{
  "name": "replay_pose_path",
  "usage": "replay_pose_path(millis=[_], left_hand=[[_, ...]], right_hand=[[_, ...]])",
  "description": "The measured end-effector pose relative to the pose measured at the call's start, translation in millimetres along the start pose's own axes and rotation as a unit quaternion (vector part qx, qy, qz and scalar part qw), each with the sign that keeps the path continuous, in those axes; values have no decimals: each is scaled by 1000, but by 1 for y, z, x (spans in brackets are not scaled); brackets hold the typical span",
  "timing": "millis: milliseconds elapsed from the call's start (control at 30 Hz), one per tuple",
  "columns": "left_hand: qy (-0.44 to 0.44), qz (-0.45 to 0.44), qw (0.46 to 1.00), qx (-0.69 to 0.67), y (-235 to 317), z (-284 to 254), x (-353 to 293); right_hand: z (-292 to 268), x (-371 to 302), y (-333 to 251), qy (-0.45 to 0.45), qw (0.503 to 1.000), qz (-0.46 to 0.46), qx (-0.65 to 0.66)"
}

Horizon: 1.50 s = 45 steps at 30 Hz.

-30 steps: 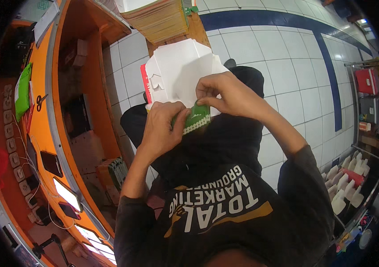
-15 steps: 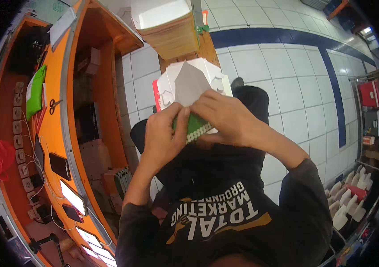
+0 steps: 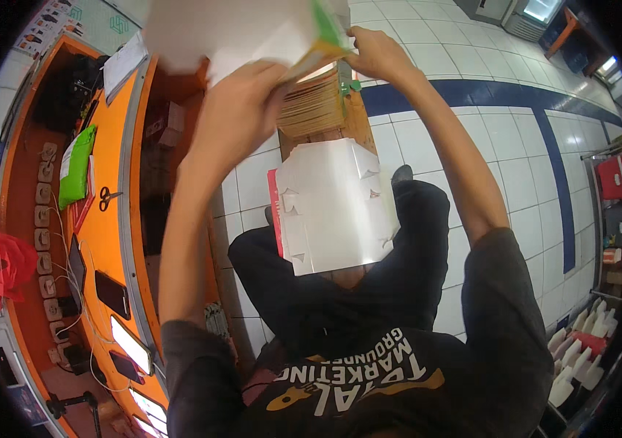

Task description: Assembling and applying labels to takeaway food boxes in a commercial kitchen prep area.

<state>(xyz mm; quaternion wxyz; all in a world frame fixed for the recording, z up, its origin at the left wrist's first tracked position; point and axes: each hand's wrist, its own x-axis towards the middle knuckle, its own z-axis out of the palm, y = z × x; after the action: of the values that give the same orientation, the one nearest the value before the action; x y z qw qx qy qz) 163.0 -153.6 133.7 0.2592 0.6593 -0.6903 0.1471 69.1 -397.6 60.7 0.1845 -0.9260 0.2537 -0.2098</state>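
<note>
A white cardboard food tray (image 3: 252, 29) with a green edge, smeared by motion, is held up at the top of the picture. My left hand (image 3: 241, 106) is closed on its near side. At the tray's right end is my right hand (image 3: 380, 55), its fingers curled against the edge. Just below the tray stands a tall stack of nested trays (image 3: 313, 108) with tan layered edges. Nearer to me, a flat white die-cut cardboard blank (image 3: 336, 208) with small cut tabs lies between my knees, and a red edge (image 3: 274, 208) shows under its left side.
A wooden bench (image 3: 360, 120) carries the stack and blanks. An orange counter (image 3: 117, 248) runs along the left, holding black scissors (image 3: 108, 198), a green packet (image 3: 77, 166), phones and cables. A rack (image 3: 603, 292) with white containers stands at right, on white tiled floor.
Both hands have moved up and away from my lap, lifting a folded tray toward the stack. The flat blank beneath is now uncovered. My view has shifted slightly.
</note>
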Motion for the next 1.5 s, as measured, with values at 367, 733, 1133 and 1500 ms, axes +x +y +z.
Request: replay_pose_path(millis=[367,733,1133,1500], left_hand=[[-137,-105,982,75,-73,85,17],[-157,-82,968,178,-63,93,9],[-192,-84,970,123,-78,90,19],[-109,-91,981,132,-85,83,1]], right_hand=[[43,36,44,-151,934,90,311],[32,47,30,-91,981,53,163],[53,77,21,13,991,58,119],[105,-72,17,108,989,73,73]])
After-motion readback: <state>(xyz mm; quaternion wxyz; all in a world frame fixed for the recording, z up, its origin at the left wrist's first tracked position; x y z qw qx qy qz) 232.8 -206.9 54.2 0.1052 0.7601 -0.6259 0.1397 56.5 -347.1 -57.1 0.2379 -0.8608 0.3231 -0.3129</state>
